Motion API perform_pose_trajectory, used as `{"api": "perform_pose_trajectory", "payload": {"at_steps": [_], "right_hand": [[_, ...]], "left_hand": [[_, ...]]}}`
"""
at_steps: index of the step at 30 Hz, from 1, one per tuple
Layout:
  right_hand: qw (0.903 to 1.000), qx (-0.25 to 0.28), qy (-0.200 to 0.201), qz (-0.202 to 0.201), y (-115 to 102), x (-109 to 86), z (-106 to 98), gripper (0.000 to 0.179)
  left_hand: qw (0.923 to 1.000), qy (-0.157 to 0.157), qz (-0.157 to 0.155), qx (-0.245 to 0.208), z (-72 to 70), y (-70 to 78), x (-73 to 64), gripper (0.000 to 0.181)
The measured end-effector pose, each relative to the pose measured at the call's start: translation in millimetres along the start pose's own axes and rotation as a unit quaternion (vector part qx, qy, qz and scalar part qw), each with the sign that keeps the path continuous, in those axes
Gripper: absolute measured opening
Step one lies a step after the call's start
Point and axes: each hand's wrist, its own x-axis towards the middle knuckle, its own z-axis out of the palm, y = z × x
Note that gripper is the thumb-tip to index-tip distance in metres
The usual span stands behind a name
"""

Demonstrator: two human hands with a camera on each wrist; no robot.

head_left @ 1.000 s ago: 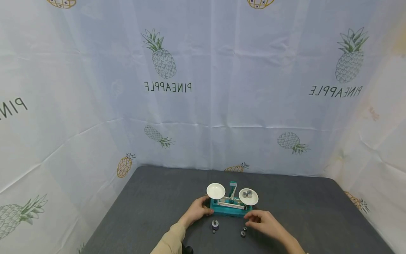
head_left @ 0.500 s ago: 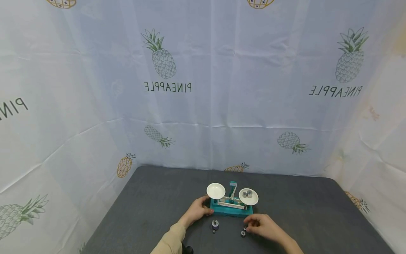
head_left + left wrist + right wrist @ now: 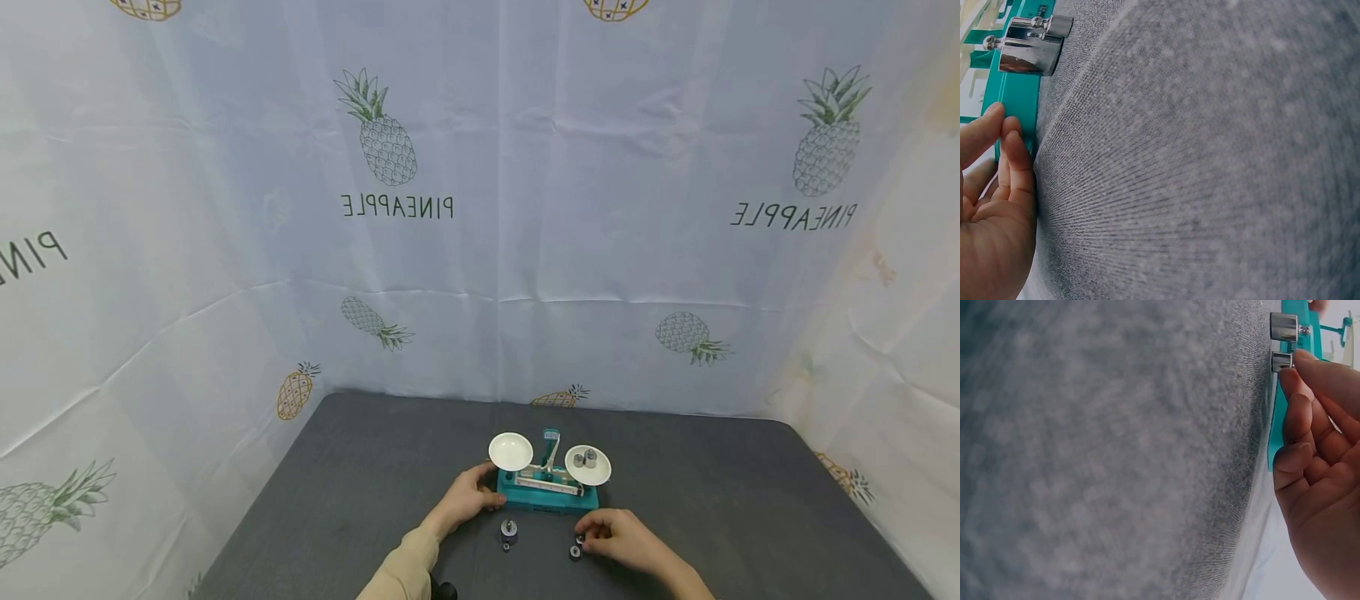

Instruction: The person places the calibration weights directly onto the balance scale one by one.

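A teal balance scale [image 3: 547,498] stands on the dark table. Its left white pan [image 3: 511,451] has nothing in it; two metal weights [image 3: 590,457] sit in the right pan [image 3: 597,477]. My left hand [image 3: 464,498] grips the left end of the teal base, thumb at the front. In front of the scale, my right hand [image 3: 622,537] pinches a small weight [image 3: 581,539] between thumb and forefinger; the right wrist view shows the fingertips at a small weight's top [image 3: 1282,361], its knob hidden. Another small weight [image 3: 575,552] stands just in front.
A large weight [image 3: 509,530] with a tiny weight [image 3: 506,547] before it stands near the scale's front. A black rounded object [image 3: 447,591] shows at the bottom edge. Behind the table [image 3: 697,467] hangs a pineapple-print cloth [image 3: 570,208].
My right hand has moved down slightly from the scale's front corner, and its fingers have closed on the small weight. My left hand and the scale have stayed put.
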Motion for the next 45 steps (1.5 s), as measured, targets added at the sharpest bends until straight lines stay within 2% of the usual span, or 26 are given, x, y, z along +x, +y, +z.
{"api": "perform_pose_trajectory", "payload": {"at_steps": [10, 21, 24, 30, 34, 37, 41, 45], "right_hand": [[0.9999, 0.007, -0.007, -0.006, -2, -0.2, 2, 0.015], [0.9998, -0.011, -0.011, 0.01, -3, 2.3, 3, 0.009], [0.9997, -0.016, -0.014, 0.013, -4, 2.6, 2, 0.009], [0.9994, -0.026, -0.016, 0.013, -7, 1.5, -1, 0.009], [0.9994, -0.033, -0.012, 0.007, -9, 1.1, -4, 0.009], [0.9993, -0.035, -0.007, 0.005, -11, 1.2, -7, 0.01], [0.9992, -0.038, 0.002, 0.008, -16, 0.4, -12, 0.012], [0.9986, -0.05, 0.015, 0.011, -23, 0.6, -16, 0.013]], "left_hand": [[1.0, 0.005, 0.002, 0.002, 1.5, -1.9, 1.2, 0.057], [1.0, 0.0, 0.004, -0.008, -0.2, -1.9, 0.8, 0.058], [1.0, 0.003, 0.004, 0.002, 1.9, -8.5, 4.9, 0.058], [1.0, 0.003, -0.001, 0.004, 5.0, -34.6, 18.8, 0.061], [1.0, -0.001, 0.005, -0.002, 1.4, -17.9, 9.3, 0.059], [0.9999, 0.002, 0.011, 0.006, 1.3, -11.9, 6.2, 0.058], [0.9999, 0.003, 0.007, 0.01, 4.5, -31.5, 17.5, 0.06], [1.0, -0.001, 0.007, -0.003, 4.2, -37.4, 20.4, 0.062]]}}
